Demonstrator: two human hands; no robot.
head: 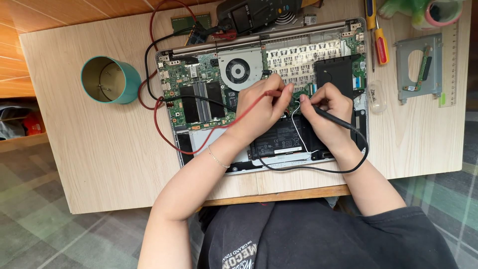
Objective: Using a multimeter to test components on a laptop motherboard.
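Pale wooden bench [89, 144] carries an opened laptop [199, 107]; left hand [261, 107] pinches the red probe [271, 93] pointing right, right hand [326, 112] grips the black probe [331, 118] pointing left, tips nearly meeting.

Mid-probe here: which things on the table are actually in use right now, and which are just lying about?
In use: left hand with red probe; right hand with black probe; opened laptop; multimeter.

Lying about: teal tin, screwdrivers, metal bracket, ruler.
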